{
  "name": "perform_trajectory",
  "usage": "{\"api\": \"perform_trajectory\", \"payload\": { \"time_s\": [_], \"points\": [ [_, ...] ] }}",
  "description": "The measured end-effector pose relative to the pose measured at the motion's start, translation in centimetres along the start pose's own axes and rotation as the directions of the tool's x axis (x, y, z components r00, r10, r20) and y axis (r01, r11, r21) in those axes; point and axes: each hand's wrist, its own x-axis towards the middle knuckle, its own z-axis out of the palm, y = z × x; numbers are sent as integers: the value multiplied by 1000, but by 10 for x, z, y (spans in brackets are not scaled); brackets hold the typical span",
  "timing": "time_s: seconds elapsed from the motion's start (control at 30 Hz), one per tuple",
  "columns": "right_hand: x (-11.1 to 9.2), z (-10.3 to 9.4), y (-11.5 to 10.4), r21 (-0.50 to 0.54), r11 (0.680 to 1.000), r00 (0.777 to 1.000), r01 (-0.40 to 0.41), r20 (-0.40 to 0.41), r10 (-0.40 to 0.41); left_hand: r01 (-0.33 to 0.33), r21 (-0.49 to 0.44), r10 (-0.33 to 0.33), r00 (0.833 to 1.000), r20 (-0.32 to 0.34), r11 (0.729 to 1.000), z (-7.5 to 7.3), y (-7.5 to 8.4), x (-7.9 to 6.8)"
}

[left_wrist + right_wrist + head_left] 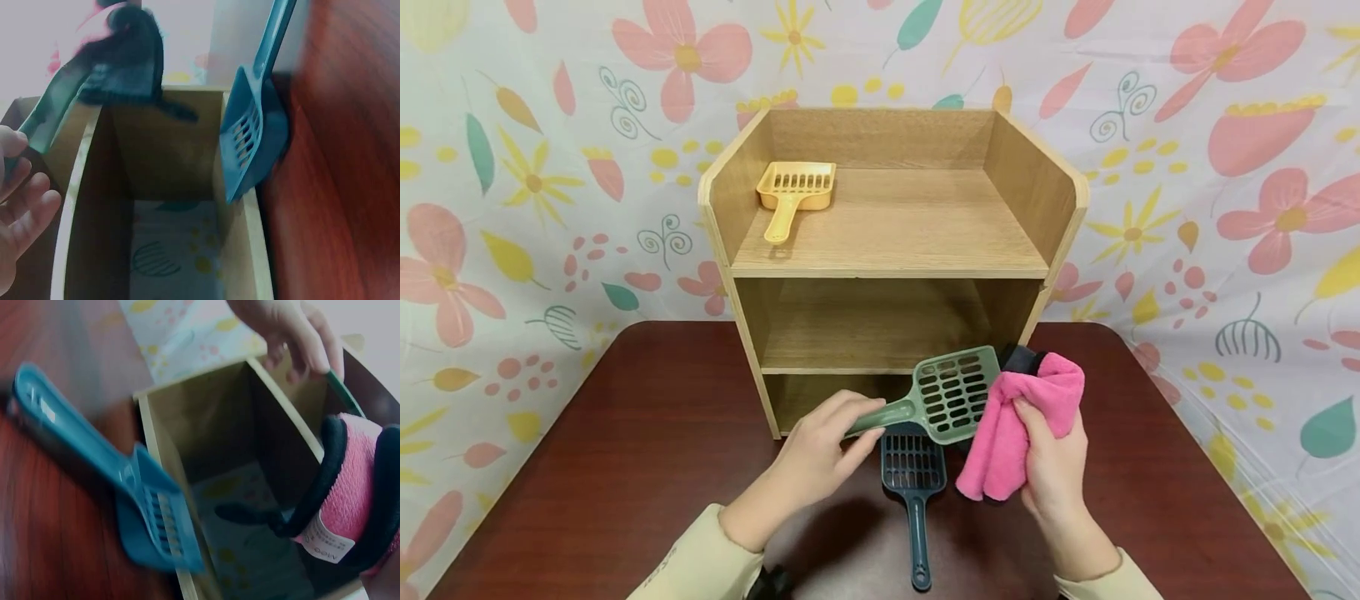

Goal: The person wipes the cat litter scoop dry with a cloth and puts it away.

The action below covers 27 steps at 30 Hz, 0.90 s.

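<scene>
My left hand pinches the handle of a green litter scoop, its slotted head tilted up toward the right. In my right hand is a bunched pink cloth, which overlaps the right edge of the scoop's head. The right wrist view shows the cloth's dark edging and a white label with print on it. Below the green scoop, a dark blue litter scoop lies on the table, its handle pointing toward me. The cloth hides part of the green scoop's head.
A wooden shelf unit stands at the back of the dark red table. On its top board, at the left, sits a yellow litter scoop. Flower-patterned fabric hangs behind. A small black object lies by my left sleeve.
</scene>
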Motion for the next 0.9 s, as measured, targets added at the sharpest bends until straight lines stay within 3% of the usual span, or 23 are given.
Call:
{"api": "perform_trajectory", "payload": {
  "time_s": [0.17, 0.4, 0.7, 0.9],
  "points": [
    [6, -17, -9, -71, 997, 998, -12, 53, 16, 20, -23, -20, 1000, 1, 1000, -11, -3, -1],
    [10, -34, -12, -162, 987, 987, 5, 159, 21, 52, -137, -56, 998, -25, 989, -25, -5, 4],
    [10, -45, -7, -264, 964, 976, 16, 216, 43, 11, -147, -25, 995, -97, 989, -45, 2, 24],
    [8, -47, -5, -250, 968, 969, 9, 241, 53, -3, -153, -18, 991, -136, 988, -54, 4, 35]
  ]
}}
